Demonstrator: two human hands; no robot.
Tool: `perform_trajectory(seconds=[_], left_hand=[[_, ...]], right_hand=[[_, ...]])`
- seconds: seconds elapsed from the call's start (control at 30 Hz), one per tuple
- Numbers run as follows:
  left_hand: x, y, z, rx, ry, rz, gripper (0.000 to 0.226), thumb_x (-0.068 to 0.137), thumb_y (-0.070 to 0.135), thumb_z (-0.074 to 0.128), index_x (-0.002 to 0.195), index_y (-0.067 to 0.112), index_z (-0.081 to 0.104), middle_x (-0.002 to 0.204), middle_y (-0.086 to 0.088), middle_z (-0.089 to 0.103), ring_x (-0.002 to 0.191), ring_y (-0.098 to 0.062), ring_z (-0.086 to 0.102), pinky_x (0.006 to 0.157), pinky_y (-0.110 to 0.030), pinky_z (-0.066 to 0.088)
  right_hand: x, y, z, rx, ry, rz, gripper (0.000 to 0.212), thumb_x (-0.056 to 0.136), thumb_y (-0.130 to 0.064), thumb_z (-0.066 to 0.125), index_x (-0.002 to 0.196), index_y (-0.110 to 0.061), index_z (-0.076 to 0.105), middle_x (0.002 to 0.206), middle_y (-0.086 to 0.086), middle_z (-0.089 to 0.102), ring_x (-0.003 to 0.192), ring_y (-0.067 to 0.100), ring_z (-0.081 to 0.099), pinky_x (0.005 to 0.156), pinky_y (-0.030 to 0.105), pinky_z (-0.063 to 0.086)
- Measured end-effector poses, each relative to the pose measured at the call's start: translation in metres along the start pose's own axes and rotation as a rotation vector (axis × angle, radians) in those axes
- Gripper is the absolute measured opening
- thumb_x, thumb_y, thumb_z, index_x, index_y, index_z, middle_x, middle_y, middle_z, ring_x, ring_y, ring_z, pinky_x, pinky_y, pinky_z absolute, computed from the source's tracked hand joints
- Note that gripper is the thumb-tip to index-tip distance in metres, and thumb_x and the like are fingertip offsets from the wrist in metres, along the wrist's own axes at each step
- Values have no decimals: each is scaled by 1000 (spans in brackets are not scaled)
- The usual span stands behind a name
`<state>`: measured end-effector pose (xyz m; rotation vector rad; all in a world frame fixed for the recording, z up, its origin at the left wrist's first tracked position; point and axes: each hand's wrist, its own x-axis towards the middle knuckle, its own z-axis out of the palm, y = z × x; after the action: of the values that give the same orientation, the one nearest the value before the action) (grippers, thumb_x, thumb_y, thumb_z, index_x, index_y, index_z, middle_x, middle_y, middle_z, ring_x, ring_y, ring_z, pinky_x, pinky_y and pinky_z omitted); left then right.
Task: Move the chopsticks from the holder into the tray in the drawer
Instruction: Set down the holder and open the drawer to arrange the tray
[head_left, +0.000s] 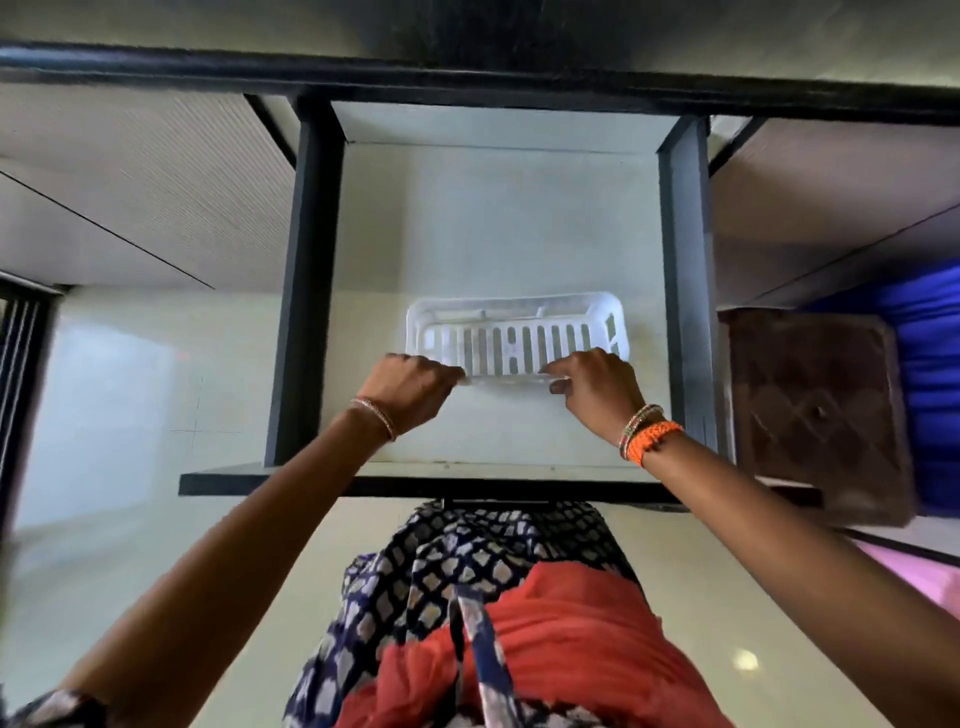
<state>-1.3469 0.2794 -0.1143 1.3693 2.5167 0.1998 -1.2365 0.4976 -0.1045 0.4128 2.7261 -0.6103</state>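
A white slotted plastic tray lies in the open drawer, near its front. My left hand grips the tray's near rim at its left end. My right hand pinches the same near rim toward the right end. The tray holds nothing that I can see. No chopsticks and no holder are in view.
The drawer has dark side rails and a dark front edge. The dark countertop edge runs above it. A brown wooden box stands to the right, with blue cloth beyond it. Pale floor lies below.
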Motion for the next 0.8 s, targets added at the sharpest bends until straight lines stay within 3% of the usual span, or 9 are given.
perform_trajectory(seconds=[0.1, 0.23, 0.57, 0.63, 0.73, 0.8], left_hand=[[-2, -5, 8, 54, -198, 21, 26, 92, 26, 42, 105, 20, 64, 93, -10, 73, 81, -32, 68, 70, -34, 51], [-6, -3, 20, 73, -329, 7, 25, 91, 30, 45, 99, 16, 64, 98, -14, 70, 91, -33, 66, 77, -36, 53], [-4, -1, 20, 51, -359, -44, 21, 90, 27, 48, 97, 14, 63, 106, -14, 68, 99, -34, 63, 80, -37, 50], [1, -2, 15, 52, -401, -44, 24, 90, 30, 51, 105, 15, 61, 114, -13, 64, 104, -32, 61, 83, -37, 49], [6, -6, -3, 15, -481, -13, 46, 85, 44, 56, 123, 18, 53, 125, -7, 58, 115, -26, 55, 92, -36, 47], [21, -11, -34, -77, -371, -12, 45, 83, 47, 57, 119, 20, 57, 120, -4, 63, 110, -23, 59, 91, -35, 50]], right_hand=[[-11, -1, 15, 36, -76, 24, 25, 83, -6, 64, 105, -15, 71, 106, 11, 73, 99, 31, 66, 81, 37, 55], [-11, 3, 34, 47, -255, 54, 34, 84, -9, 65, 117, -18, 65, 124, 11, 65, 115, 29, 60, 95, 42, 51], [-8, 4, 33, -66, -338, 27, 42, 89, -7, 55, 130, -18, 52, 134, 16, 54, 120, 33, 54, 97, 42, 49], [-6, 0, 24, -113, -372, -2, 43, 90, -15, 57, 132, -19, 49, 134, 13, 54, 121, 30, 52, 96, 39, 46], [-1, -9, -9, -182, -410, -69, 46, 85, -35, 63, 128, -22, 53, 129, 4, 58, 119, 24, 54, 97, 38, 42], [14, -18, -52, -88, -284, -120, 37, 84, -33, 63, 120, -22, 61, 122, 3, 64, 112, 21, 59, 97, 36, 46]])
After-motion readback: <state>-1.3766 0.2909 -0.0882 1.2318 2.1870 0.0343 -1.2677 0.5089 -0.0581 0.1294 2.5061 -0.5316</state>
